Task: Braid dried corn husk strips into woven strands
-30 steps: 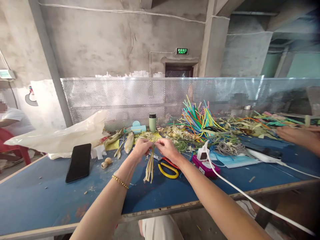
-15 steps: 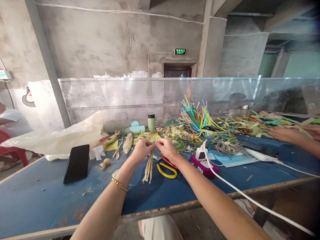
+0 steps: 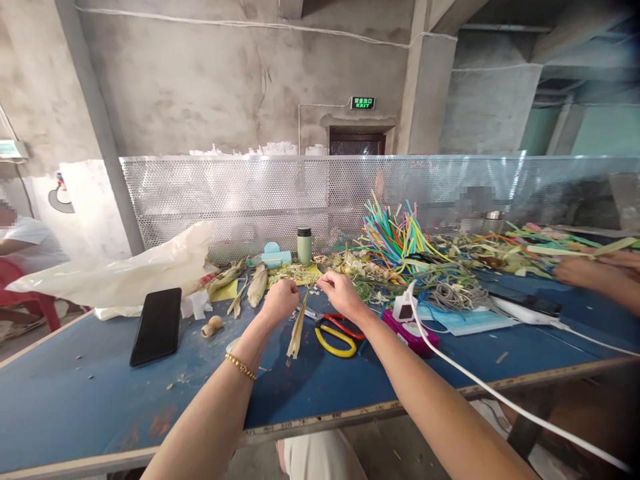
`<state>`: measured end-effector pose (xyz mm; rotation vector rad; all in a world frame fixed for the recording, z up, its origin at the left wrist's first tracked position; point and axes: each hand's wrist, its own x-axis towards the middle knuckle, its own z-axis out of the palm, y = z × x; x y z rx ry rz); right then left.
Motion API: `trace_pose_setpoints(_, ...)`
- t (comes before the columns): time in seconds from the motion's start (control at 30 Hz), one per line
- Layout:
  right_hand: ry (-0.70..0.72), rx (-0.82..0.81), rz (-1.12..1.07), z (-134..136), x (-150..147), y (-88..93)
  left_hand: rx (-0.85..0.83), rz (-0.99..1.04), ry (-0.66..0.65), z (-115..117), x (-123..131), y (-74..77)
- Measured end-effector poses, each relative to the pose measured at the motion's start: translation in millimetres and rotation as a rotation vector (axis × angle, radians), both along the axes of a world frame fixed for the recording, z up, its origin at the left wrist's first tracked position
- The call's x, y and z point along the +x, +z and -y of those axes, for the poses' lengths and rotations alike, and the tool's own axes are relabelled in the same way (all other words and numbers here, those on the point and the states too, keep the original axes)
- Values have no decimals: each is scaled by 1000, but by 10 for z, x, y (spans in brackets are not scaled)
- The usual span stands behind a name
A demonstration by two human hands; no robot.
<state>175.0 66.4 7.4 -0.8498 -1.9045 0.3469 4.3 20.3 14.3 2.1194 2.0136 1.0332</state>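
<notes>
My left hand (image 3: 281,300) is closed in a fist-like pinch above the table, a bracelet on its wrist. A short gap away, my right hand (image 3: 341,295) also pinches with fingertips pressed together. Between them hangs a bundle of pale dried husk strips (image 3: 297,332), its narrow top level with the fingers and its loose ends spreading downward. Whatever the fingertips grip is too fine to make out. Scissors (image 3: 336,341) with one yellow and one red handle loop lie just behind the bundle, near my right wrist.
On the blue table (image 3: 200,393) lie a black phone (image 3: 156,327), small gourd (image 3: 212,326), dried corn husks (image 3: 257,285), green bottle (image 3: 304,247), colourful stems (image 3: 393,233) and purple power socket (image 3: 410,332) with a white cable. Another person's hands (image 3: 595,273) work at the right.
My hands have drawn apart sideways from nearly touching. The husk bundle has narrowed and tilts slightly. At the right, the other person's hands have shifted a little.
</notes>
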Motion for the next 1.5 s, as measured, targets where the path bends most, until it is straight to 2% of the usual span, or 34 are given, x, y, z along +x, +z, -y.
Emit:
trace_pose_setpoints(0.17, -49, 28, 42, 12, -5, 13, -1, -65, 70, -32, -1, -36)
trace_pose_setpoints(0.27, -55, 61, 30, 13, -7, 19, -20, -12, 63, -41, 11, -43)
trace_pose_setpoints(0.37, 0, 11, 3, 10, 2, 9, -119, 200, -27, -46, 6, -30)
trace_pose_setpoints(0.53, 86, -131, -44, 33, -10, -24, -175, 732, -124, -13, 6, 31)
trace_pose_setpoints(0.73, 154, -162, -47, 80, -50, -19, -356, 943, -412, -5, 87, -33)
trace_pose_setpoints(0.83, 162, -148, -41, 82, -56, -16, -362, 1065, -466, -53, 126, -93)
trace_pose_setpoints(0.97, 139, -86, -8, 56, -42, -14, -308, 1149, -411, -96, 134, -108)
trace_pose_setpoints(1.17, -1, 149, 102, -46, 11, -29, -166, 941, -224, -88, 123, -64)
trace_pose_setpoints(1.3, -55, 220, 179, -80, 20, -43, -173, 937, -208, -54, 142, -43)
trace_pose_setpoints(1.5, -46, 289, 282, -115, -2, -79, -171, 954, -190, -21, 132, -43)
